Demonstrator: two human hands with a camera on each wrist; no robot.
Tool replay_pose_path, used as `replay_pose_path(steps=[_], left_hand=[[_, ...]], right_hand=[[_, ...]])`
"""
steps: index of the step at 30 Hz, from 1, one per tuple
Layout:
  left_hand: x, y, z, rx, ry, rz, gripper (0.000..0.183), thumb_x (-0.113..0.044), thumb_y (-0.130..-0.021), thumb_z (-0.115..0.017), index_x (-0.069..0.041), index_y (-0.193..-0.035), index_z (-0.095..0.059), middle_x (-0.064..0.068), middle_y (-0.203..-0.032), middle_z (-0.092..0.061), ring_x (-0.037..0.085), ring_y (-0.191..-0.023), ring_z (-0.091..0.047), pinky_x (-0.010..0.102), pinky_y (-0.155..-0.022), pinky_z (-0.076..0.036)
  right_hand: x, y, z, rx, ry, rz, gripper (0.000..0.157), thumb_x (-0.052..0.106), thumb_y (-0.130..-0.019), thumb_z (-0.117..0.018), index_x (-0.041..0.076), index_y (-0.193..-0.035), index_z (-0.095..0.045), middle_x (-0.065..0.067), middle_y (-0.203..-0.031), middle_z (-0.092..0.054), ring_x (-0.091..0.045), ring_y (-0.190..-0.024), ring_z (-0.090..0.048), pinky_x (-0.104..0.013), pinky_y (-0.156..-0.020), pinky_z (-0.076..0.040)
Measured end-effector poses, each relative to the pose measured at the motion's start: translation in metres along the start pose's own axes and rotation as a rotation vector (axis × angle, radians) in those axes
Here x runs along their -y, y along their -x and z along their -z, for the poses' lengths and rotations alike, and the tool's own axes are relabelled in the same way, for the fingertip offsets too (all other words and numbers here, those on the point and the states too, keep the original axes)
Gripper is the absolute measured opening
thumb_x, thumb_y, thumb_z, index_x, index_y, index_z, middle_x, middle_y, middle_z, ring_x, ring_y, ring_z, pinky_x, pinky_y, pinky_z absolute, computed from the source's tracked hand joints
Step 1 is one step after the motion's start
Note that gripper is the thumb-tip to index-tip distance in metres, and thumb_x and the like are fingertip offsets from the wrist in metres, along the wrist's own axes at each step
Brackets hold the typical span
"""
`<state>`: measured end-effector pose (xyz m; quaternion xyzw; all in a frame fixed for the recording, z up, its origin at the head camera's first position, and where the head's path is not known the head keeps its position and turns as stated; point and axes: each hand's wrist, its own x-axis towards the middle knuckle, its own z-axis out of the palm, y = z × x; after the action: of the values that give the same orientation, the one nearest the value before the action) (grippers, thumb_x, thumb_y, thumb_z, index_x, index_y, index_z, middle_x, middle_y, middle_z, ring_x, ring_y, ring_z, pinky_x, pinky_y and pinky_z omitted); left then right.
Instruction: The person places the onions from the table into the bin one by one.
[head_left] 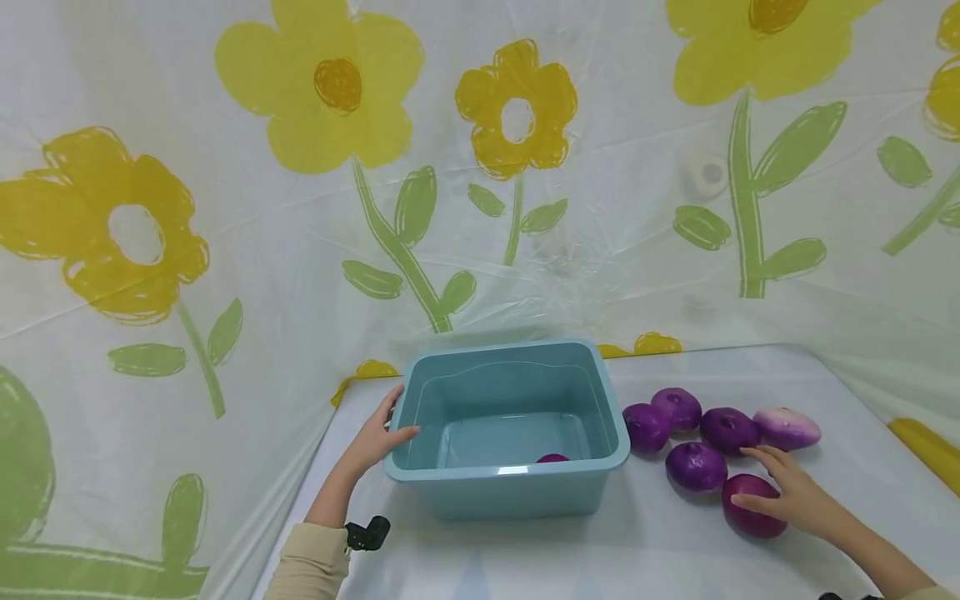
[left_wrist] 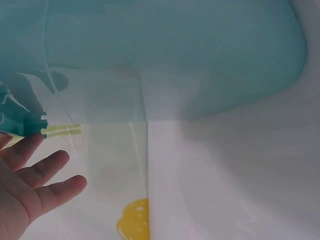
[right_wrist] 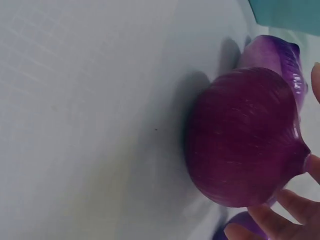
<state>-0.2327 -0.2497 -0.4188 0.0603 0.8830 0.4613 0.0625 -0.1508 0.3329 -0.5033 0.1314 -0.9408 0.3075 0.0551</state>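
Note:
At the left end of a blue-green plastic bin (head_left: pixel 517 492), my left hand (head_left: pixel 375 437) holds the rim, thumb over the inner side and fingers outside; the left wrist view has its fingers (left_wrist: pixel 62 187) by the bin's end. On the right, my right hand (head_left: pixel 798 496) is spread over a red-purple onion (head_left: pixel 750 521), thumb and fingers apart. Up close that onion (right_wrist: pixel 245 137) lies on its side, fingertips (right_wrist: pixel 262 217) right at its edge near the stem end. Inside the bin a piece of another purple onion (head_left: pixel 553 457) shows above the front wall.
Several more purple onions (head_left: pixel 696 467) lie in a cluster between the bin and my right hand, one of them a paler, whitish onion (head_left: pixel 787 428). They rest on a white-covered table (head_left: pixel 660 558). Behind hangs a white cloth (head_left: pixel 622 150) printed with yellow flowers.

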Motion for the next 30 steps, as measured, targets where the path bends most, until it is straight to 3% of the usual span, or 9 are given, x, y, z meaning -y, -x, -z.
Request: replay_pose_path(steps=[11, 16, 20, 24, 30], left_hand=[[-0.002, 0.003, -0.002, -0.020, 0.028, 0.005, 0.081, -0.029, -0.083, -0.063, -0.013, -0.147, -0.015, 0.018, -0.150, -0.019, 0.045, -0.132, -0.025, 0.059, -0.096, -0.035], [-0.002, 0.005, -0.003, -0.023, 0.037, 0.011, 0.080, -0.028, -0.083, -0.062, -0.013, -0.146, -0.016, 0.018, -0.150, -0.019, 0.045, -0.131, -0.026, 0.059, -0.096, -0.035], [-0.003, 0.004, -0.003, -0.019, 0.056, -0.002, 0.078, -0.024, -0.084, -0.061, -0.012, -0.146, -0.016, 0.018, -0.150, -0.018, 0.045, -0.132, -0.024, 0.058, -0.098, -0.033], [-0.003, 0.003, -0.004, -0.013, 0.066, -0.013, 0.078, -0.022, -0.084, -0.061, -0.010, -0.146, -0.015, 0.019, -0.151, -0.016, 0.043, -0.134, -0.022, 0.058, -0.099, -0.032], [-0.031, 0.020, -0.001, 0.003, 0.076, 0.000, 0.077, -0.017, -0.085, -0.060, -0.004, -0.146, -0.014, 0.024, -0.149, -0.017, 0.045, -0.132, -0.024, 0.057, -0.099, -0.033]], right_hand=[[-0.003, 0.002, -0.010, 0.030, -0.025, 0.000, 0.074, 0.022, -0.069, -0.077, -0.017, -0.121, -0.039, -0.040, -0.122, -0.033, -0.060, -0.108, -0.034, -0.071, -0.078, -0.033], [-0.004, 0.005, -0.013, 0.088, -0.028, -0.010, 0.074, 0.021, -0.069, -0.077, -0.017, -0.120, -0.039, -0.038, -0.113, -0.043, -0.051, -0.097, -0.049, -0.057, -0.070, -0.047], [-0.004, 0.006, -0.013, 0.132, -0.035, -0.042, 0.075, 0.023, -0.070, -0.076, -0.018, -0.120, -0.039, -0.034, -0.110, -0.050, -0.041, -0.093, -0.055, -0.044, -0.068, -0.049], [-0.003, 0.003, -0.007, 0.133, -0.042, -0.062, 0.073, 0.024, -0.072, -0.076, -0.018, -0.119, -0.040, -0.033, -0.107, -0.051, -0.039, -0.090, -0.057, -0.044, -0.066, -0.050], [0.001, -0.006, 0.009, 0.103, -0.018, -0.056, 0.072, 0.023, -0.072, -0.075, -0.019, -0.117, -0.038, -0.036, -0.106, -0.050, -0.041, -0.088, -0.057, -0.046, -0.065, -0.050]])
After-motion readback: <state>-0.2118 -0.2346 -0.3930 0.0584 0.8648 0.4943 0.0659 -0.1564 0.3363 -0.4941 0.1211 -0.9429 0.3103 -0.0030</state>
